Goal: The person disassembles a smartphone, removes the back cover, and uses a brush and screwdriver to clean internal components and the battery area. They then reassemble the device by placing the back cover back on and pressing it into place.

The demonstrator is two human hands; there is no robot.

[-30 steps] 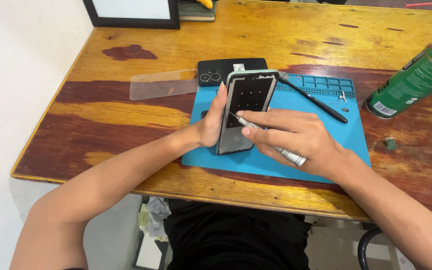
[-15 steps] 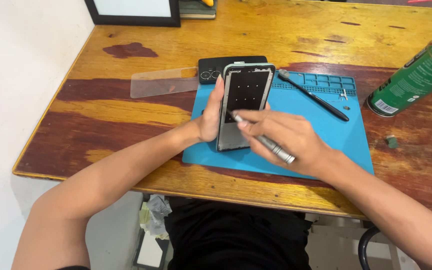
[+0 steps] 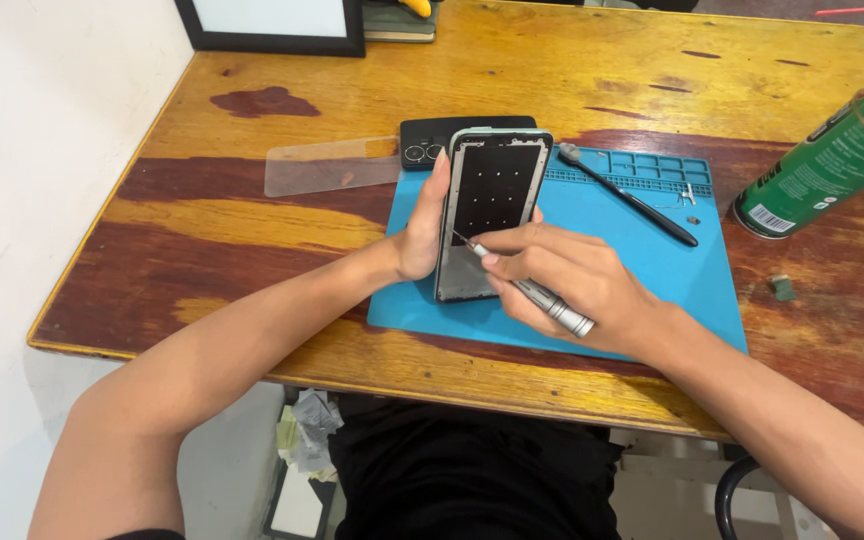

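While the left hand stays curled around the left edge of the opened black phone frame with its pale rim, propping it tilted on the blue silicone work mat, the frame stands slightly steeper than a second ago. The right hand remains closed in a pen grip on the slim silver screwdriver, whose tip now touches the frame's lower middle, having crept a little leftward. Beside them lie a black spudger tool, a clear plastic strip and a green spray can on the wooden table, unmoved.
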